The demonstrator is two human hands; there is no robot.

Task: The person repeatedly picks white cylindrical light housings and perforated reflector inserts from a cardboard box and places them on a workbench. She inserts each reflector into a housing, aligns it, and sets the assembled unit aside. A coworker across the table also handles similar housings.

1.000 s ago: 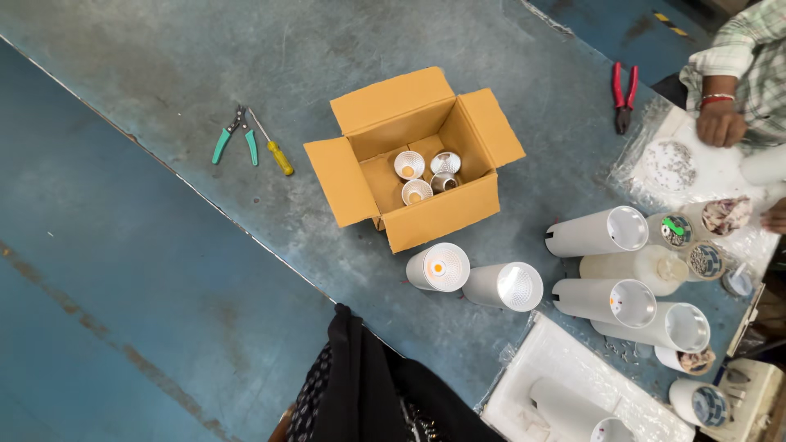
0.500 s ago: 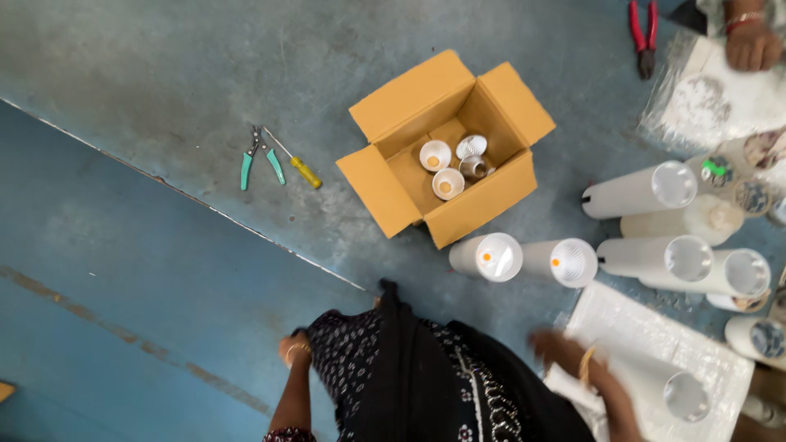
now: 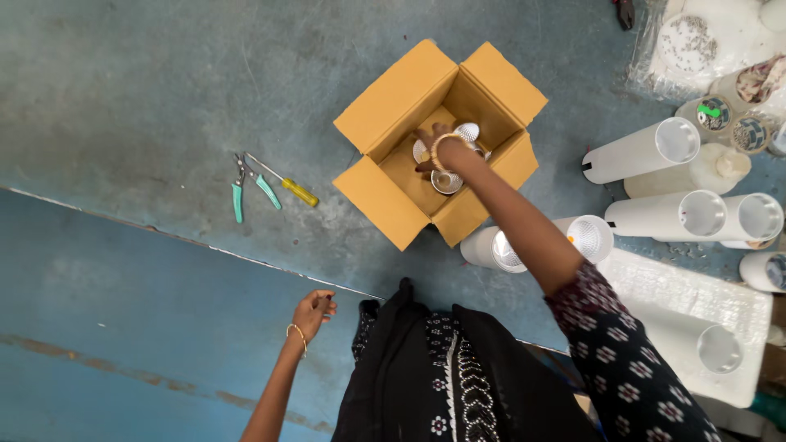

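Note:
An open brown cardboard box (image 3: 391, 105) sits on the blue-grey surface and holds a few small round white lamp parts (image 3: 467, 131). My right hand (image 3: 434, 149) reaches down inside the box, fingers resting on those parts; the wrist wears a bangle. From above I cannot tell whether the fingers grip one. My left hand (image 3: 313, 312) hangs low at the lower left, away from the box, fingers loosely curled with nothing in them.
Teal-handled pliers (image 3: 237, 199) and a yellow-handled screwdriver (image 3: 298, 192) lie left of the box. Several white cylindrical lamp housings (image 3: 645, 151) lie to the right, two of them (image 3: 491, 248) just below the box. A white foam tray (image 3: 689, 296) is at lower right.
My right hand moved from near the foam tray at lower right up into the box. My left hand stayed low at the left. The view shifted, bringing the box toward the centre.

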